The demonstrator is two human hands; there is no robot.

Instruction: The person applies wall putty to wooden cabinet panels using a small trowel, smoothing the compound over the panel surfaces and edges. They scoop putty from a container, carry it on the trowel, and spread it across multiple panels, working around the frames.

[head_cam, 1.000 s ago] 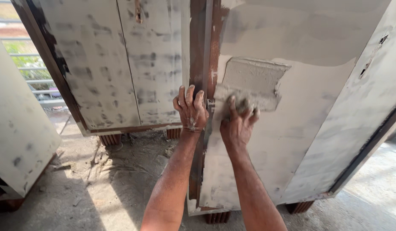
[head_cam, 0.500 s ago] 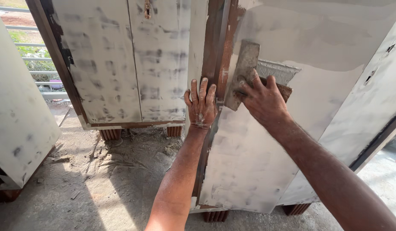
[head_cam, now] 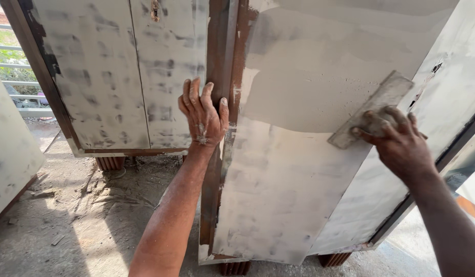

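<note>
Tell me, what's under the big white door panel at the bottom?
Under the door panel stand reddish ribbed blocks, on the dusty concrete floor. How many blocks hold it up is hidden by the panel and the picture's edge.

Two bare forearms, no sleeves, gloves, watch or rings in view. Left hand flecked with pale dried putty across knuckles and back, thickest toward 6 o'clock near the wrist. Right hand dusted grey over fingers and knuckles, forearm hairy and lightly powdered.

Your trowel, a flat grey putty-caked blade, lies tilted against the upright door panel, whose face is smeared whitish-grey.
</note>
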